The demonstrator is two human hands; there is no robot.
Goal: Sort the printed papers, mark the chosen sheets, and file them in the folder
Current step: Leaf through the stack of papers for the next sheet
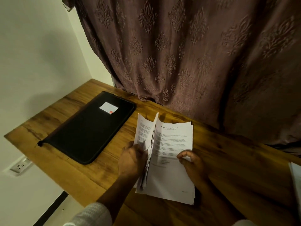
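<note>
A stack of printed papers (172, 176) lies on the wooden desk (236, 168), its top sheet headed as an education transcript. My left hand (132, 159) grips several lifted sheets (145, 131) along the stack's left side and holds them up on edge. My right hand (192, 162) pinches the right edge of the top sheet between thumb and fingers. A black zipped folder (88, 129) with a white label lies shut to the left of the papers, apart from them.
A brown patterned curtain (187, 54) hangs behind the desk and touches its back edge. A white wall with a socket (21, 165) is at the left. More white paper (296, 175) shows at the desk's far right edge.
</note>
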